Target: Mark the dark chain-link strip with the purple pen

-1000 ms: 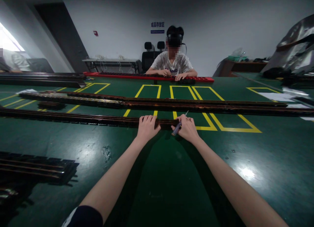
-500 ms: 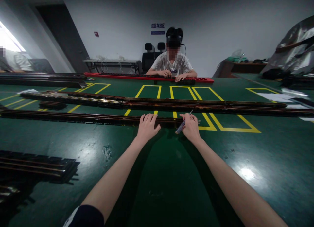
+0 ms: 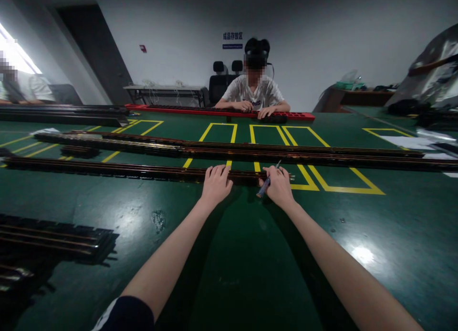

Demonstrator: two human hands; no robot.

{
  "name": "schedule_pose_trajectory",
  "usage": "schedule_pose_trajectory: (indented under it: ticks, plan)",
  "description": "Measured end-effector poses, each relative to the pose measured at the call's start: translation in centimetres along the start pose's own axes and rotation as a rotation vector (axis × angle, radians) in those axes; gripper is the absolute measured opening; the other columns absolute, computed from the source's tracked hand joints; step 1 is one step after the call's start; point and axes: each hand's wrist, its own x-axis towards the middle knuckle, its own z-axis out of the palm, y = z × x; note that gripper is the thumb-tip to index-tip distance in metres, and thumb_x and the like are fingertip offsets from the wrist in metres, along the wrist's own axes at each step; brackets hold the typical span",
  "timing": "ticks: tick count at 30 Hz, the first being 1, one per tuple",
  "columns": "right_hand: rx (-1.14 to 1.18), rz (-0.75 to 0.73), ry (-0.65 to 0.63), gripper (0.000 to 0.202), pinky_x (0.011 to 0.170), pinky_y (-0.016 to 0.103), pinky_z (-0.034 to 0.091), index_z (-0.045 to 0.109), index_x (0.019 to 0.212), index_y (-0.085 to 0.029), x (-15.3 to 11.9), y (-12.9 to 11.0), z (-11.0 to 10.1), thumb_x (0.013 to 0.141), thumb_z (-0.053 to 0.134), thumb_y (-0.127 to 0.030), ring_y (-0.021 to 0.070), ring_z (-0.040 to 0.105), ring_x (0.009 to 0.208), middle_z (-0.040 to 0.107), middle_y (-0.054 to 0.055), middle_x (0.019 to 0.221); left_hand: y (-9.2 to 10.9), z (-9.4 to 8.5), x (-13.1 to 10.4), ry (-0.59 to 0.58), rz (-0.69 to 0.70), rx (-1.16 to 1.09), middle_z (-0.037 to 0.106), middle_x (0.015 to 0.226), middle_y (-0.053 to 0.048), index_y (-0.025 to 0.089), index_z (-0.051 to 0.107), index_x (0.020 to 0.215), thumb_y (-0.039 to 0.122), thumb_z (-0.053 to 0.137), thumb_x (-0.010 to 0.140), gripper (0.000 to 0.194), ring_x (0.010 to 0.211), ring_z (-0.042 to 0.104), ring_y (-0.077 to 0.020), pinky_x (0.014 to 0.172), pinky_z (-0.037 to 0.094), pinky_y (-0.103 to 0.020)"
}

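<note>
A long dark strip with copper-coloured lines (image 3: 153,171) lies crosswise on the green table, its right end before me. My left hand (image 3: 216,185) is closed over this strip, fingers across its top and thumb near the front edge. Close to the strip's right end, my right hand (image 3: 279,185) is shut on a slim tool with a blue-grey handle (image 3: 264,188). The tool's thin metal tip points up and away past the fingers; its exact kind is unclear. Small pale prongs (image 3: 292,177) stick out just right of that hand.
Similar long strips (image 3: 304,154) lie just beyond, and a stack of them (image 3: 71,240) sits at the near left. Yellow tape rectangles (image 3: 352,191) mark the green table (image 3: 246,274). Opposite, a person (image 3: 254,92) has both hands at a red rail (image 3: 214,112).
The view has shifted slightly, moving the scene a little to the right. Both hands stay at the strip, with the tool still in my right hand.
</note>
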Motion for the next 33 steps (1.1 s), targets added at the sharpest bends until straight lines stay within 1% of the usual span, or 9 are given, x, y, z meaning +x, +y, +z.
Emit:
schedule_pose_trajectory:
  ticks: [4,8,11,13,16,20,25,29,33]
  plan:
    - [-0.005,-0.004,0.027,0.022,0.103,0.049,0.032,0.036,0.084,-0.024,0.1,0.1,0.1,0.073,0.052,-0.013,0.0294,0.062,0.096,0.07,0.013,0.098,-0.1,0.0,0.0,-0.002,-0.017,0.01,0.058,0.131,-0.012,0.013,0.053,0.13,0.023,0.037,0.09,0.044,0.125,0.049,-0.0248,0.112,0.03,-0.046]
    - [-0.019,0.008,0.044,0.031,0.102,0.048,0.033,0.037,0.083,-0.023,0.0,0.4,0.1,0.063,0.046,-0.001,0.0291,0.061,0.098,0.07,0.012,0.101,-0.2,0.0,0.0,0.002,-0.034,0.022,0.057,0.133,-0.013,0.012,0.053,0.13,0.023,0.037,0.091,0.044,0.128,0.047,-0.0261,0.112,0.03,-0.047]
    - [-0.034,0.006,0.035,0.032,0.102,0.049,0.032,0.041,0.084,-0.023,-0.1,0.5,-0.2,0.062,0.044,0.0,0.0294,0.06,0.098,0.07,0.012,0.1,-0.2,0.0,-0.1,0.006,-0.046,0.028,0.057,0.132,-0.013,0.013,0.054,0.129,0.023,0.037,0.09,0.044,0.128,0.047,-0.0269,0.112,0.031,-0.049]
    - [-0.046,-0.033,0.011,0.031,0.102,0.048,0.032,0.045,0.088,-0.021,-0.1,0.4,-0.4,0.064,0.043,0.0,0.0291,0.06,0.099,0.069,0.013,0.098,-0.2,0.1,-0.1,0.005,-0.048,0.025,0.058,0.131,-0.013,0.015,0.055,0.129,0.022,0.037,0.09,0.043,0.127,0.048,-0.027,0.111,0.031,-0.049]
    - [-0.038,-0.122,-0.035,0.036,0.1,0.046,0.033,0.05,0.1,-0.018,-0.1,-0.1,-0.7,0.068,0.043,-0.003,0.0282,0.06,0.099,0.067,0.011,0.094,-0.3,0.1,-0.1,-0.002,-0.043,0.015,0.059,0.129,-0.012,0.016,0.055,0.128,0.02,0.036,0.089,0.043,0.126,0.049,-0.0266,0.111,0.032,-0.049]
    - [-0.028,-0.113,-0.037,0.039,0.098,0.048,0.033,0.051,0.11,-0.016,-0.1,-0.4,-0.7,0.072,0.049,-0.014,0.0297,0.061,0.095,0.067,0.01,0.092,-0.3,0.1,-0.1,-0.013,-0.045,0.015,0.06,0.128,-0.012,0.015,0.055,0.127,0.019,0.035,0.089,0.043,0.125,0.049,-0.026,0.111,0.03,-0.048]
    - [-0.097,-0.074,-0.046,0.026,0.097,0.047,0.032,0.052,0.1,-0.016,-0.1,-0.3,-0.4,0.074,0.052,-0.02,0.031,0.06,0.095,0.068,0.013,0.095,-0.2,0.0,-0.1,-0.021,-0.047,0.018,0.06,0.129,-0.012,0.015,0.055,0.127,0.018,0.035,0.088,0.043,0.125,0.049,-0.0256,0.111,0.03,-0.048]
    - [-0.126,0.009,-0.018,0.015,0.092,0.044,0.033,0.05,0.091,-0.018,-0.1,-0.4,-0.4,0.077,0.051,-0.022,0.0302,0.06,0.091,0.068,0.014,0.093,-0.2,0.0,-0.1,-0.019,-0.043,0.023,0.06,0.128,-0.012,0.015,0.056,0.126,0.018,0.037,0.087,0.044,0.125,0.049,-0.0259,0.111,0.03,-0.049]
    - [-0.12,0.032,0.0,0.012,0.089,0.042,0.033,0.047,0.087,-0.019,0.0,-0.5,-0.5,0.076,0.051,-0.023,0.0301,0.06,0.09,0.069,0.013,0.091,-0.2,-0.1,-0.1,-0.025,-0.046,0.022,0.059,0.129,-0.013,0.015,0.055,0.127,0.017,0.037,0.086,0.044,0.125,0.049,-0.0265,0.111,0.03,-0.049]
